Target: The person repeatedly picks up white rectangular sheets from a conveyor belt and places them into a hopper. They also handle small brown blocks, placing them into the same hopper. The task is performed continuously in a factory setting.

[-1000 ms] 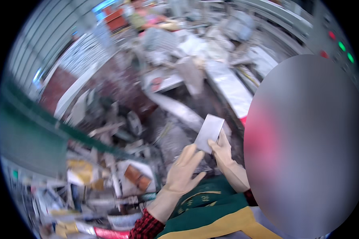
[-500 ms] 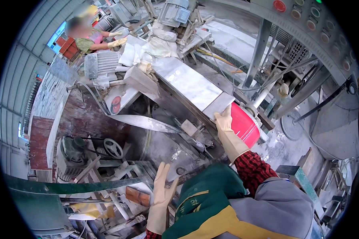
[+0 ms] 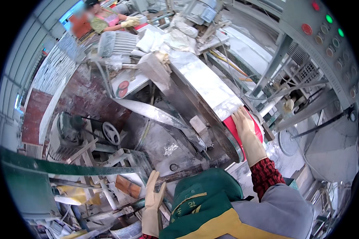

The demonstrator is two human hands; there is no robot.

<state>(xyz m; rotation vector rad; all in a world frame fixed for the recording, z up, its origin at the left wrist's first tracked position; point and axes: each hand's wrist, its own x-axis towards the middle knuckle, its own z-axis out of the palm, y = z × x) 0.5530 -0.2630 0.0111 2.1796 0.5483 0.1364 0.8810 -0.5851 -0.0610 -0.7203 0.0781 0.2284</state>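
Note:
My right hand [image 3: 247, 133], in a cream rubber glove, lies over the near end of a narrow conveyor. Its fingers are stretched out flat, with the fingertips at the near end of a pale, white-grey stone slab [image 3: 203, 79]. Beneath the palm shows the red conveyor belt [image 3: 232, 128], partly covered by the hand. My left hand [image 3: 153, 199], gloved the same way, is raised beside my green apron [image 3: 205, 191]. Its fingers are spread and nothing is in it.
A grey control panel [image 3: 327, 40] with buttons hangs at upper right. At left stand a motor [image 3: 66, 129] and a handwheel [image 3: 111, 133]. Crumpled white cloths [image 3: 179, 40] lie by the conveyor's far part. Beyond, a co-worker [image 3: 107, 20] in gloves reaches toward the conveyor.
My right hand has shifted from gripping the slab's near left corner to lying flat over the belt and slab end. My left hand stays raised and spread. The view has turned slightly.

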